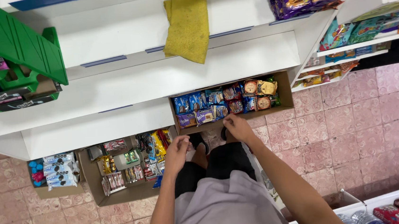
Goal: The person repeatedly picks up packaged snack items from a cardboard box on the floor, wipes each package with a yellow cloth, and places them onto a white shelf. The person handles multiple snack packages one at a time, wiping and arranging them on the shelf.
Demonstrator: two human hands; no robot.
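Under my right hand (pixel 238 127): near rim of snack carton (pixel 284 96), fingers curled on it; left hand (pixel 178 152) closed, contents unclear; judged mid-slide of carton; next needed steady two-handed pull.

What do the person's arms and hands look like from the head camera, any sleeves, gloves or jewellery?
Both arms are bare from the frame edge down to the wrists, with no sleeves in view. The left hand and right hand wear no gloves; no rings, watch or bracelets are visible. Below them show a light grey top and dark shorts.
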